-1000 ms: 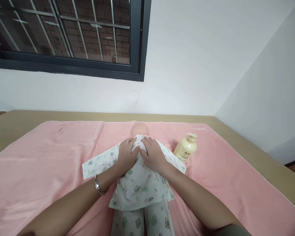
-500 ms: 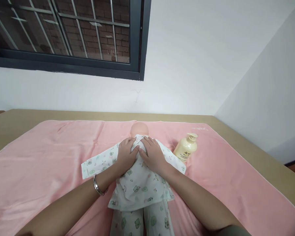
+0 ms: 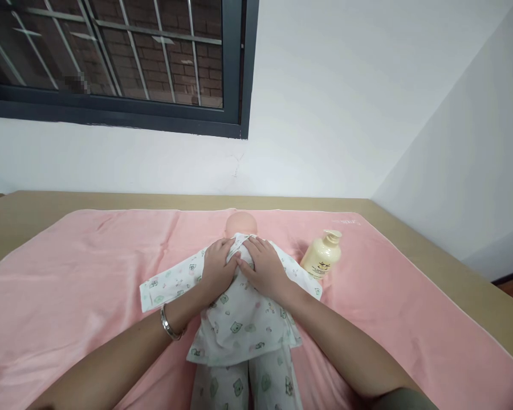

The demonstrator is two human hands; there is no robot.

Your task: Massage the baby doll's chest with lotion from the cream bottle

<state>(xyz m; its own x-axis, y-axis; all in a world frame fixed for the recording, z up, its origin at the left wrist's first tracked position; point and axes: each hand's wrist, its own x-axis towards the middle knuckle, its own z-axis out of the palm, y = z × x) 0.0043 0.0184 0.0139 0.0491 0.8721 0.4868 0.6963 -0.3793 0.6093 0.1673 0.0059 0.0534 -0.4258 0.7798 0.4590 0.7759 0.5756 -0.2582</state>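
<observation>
A baby doll (image 3: 240, 222) lies on a pink towel (image 3: 68, 273), head away from me, dressed in a white printed top and trousers (image 3: 239, 324). My left hand (image 3: 216, 270) rests flat on the left side of the doll's upper body, fingers together and stretched toward the collar. My right hand (image 3: 265, 267) lies flat on the right side, thumb touching the left hand's fingertips. Both hands press on the clothing and grip nothing. A silver bracelet (image 3: 169, 324) sits on my left wrist.
A cream pump bottle (image 3: 322, 256) lies tilted on the towel just right of the doll's sleeve. The towel covers a tan bed or table (image 3: 410, 228) against a white wall, with a barred window (image 3: 111, 57) above left.
The view has shifted slightly; my hands stay on the doll's upper body in nearly the same place.
</observation>
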